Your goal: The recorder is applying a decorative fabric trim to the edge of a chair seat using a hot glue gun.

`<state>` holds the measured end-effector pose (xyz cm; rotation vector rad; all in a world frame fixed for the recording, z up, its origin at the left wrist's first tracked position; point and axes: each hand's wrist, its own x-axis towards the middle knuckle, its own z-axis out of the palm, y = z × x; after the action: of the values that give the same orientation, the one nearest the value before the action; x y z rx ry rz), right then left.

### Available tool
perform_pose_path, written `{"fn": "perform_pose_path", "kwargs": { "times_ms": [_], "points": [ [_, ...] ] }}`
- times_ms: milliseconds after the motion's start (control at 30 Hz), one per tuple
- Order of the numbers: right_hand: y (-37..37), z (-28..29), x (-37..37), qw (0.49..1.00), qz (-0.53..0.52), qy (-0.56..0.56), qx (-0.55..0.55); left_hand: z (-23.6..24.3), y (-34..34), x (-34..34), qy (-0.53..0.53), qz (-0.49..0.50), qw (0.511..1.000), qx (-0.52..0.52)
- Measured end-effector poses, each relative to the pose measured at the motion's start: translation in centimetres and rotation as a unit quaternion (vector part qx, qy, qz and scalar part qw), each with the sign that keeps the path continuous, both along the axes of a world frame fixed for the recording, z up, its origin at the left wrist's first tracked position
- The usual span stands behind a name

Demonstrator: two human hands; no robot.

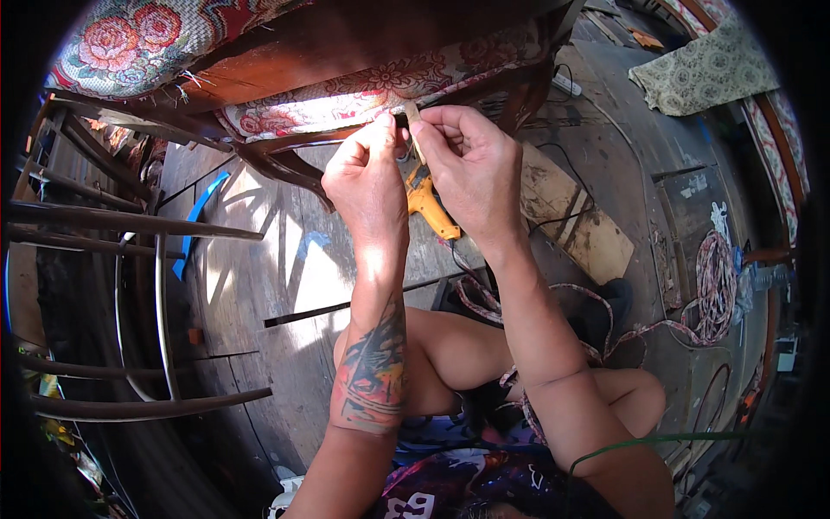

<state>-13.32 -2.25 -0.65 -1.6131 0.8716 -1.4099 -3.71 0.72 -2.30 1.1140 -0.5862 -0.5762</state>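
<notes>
At the near edge of floral upholstery [385, 86], pinching a tan strip [413, 115] in the right hand [475, 169], with left hand [370, 177] pinched closed, contents unclear; probably best guided slowly, lightly.

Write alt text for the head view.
A right hand pinches a thin tan strip beside a left hand, both in front of floral upholstery. Below, a yellow corded tool lies on a plank floor; coiled patterned rope lies at far right.
</notes>
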Motion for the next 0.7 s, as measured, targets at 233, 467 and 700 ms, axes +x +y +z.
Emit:
{"fn": "perform_pose_path", "kwargs": {
  "times_ms": [233, 467, 700],
  "points": [
    [-0.39, -0.23, -0.05, 1.0, -0.01, 0.017, 0.02, -0.14, -0.02, 0.2, -0.039, -0.006, 0.999, 0.012],
    [-0.61, -0.24, -0.13, 1.0, -0.019, 0.014, 0.014, 0.35, 0.23, 0.05, -0.095, 0.016, 0.995, 0.032],
    [-0.55, -0.38, -0.19, 1.0, -0.025, 0.003, 0.004, 0.45, 0.32, 0.25, -0.099, 0.015, 0.995, 0.031]
  ]
}}
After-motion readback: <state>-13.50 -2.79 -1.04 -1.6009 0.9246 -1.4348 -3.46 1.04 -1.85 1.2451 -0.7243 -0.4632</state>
